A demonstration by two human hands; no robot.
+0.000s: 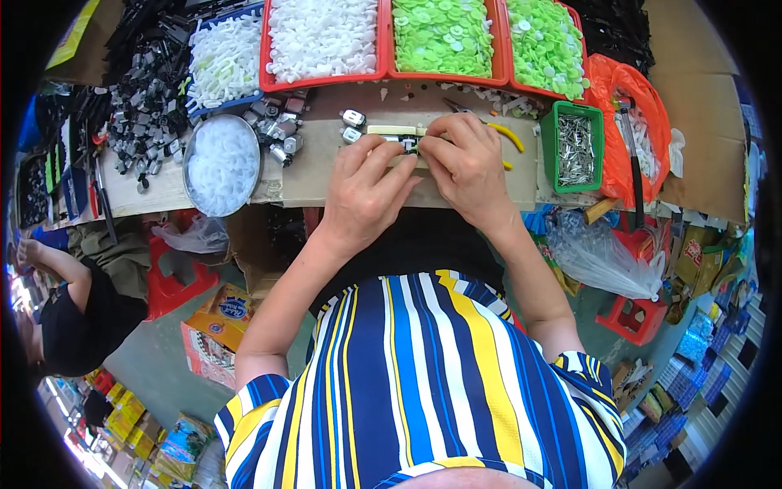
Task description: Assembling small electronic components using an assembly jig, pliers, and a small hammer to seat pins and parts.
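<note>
In my 2 grips I have a small plastic assembly (pixel 409 146), mostly dark with a pale part showing, over the middle of the surface (pixel 314 181), nearer its near edge than its far edge. My left grip (pixel 365 191) is nearly closed, fingertips and thumb drawn in at the left end; my right grip (pixel 474 169) is pinched at the right end, though my own fingers hide exactly what each touches. A cream strip (pixel 393 130) lies along the far side, joined or merely beside it, I cannot tell. I judge the piece to be very light and stiff, with smooth walls that could skid under a dry fingertip and thin details that might snap if squeezed hard. The best hold is probably a light pinch on the outer long sides near the ends, leaving the middle free. The 2 small motors (pixel 353 126) just left of the strip look heavier for their size; I would take those by their metal cans, away from the white ends.
</note>
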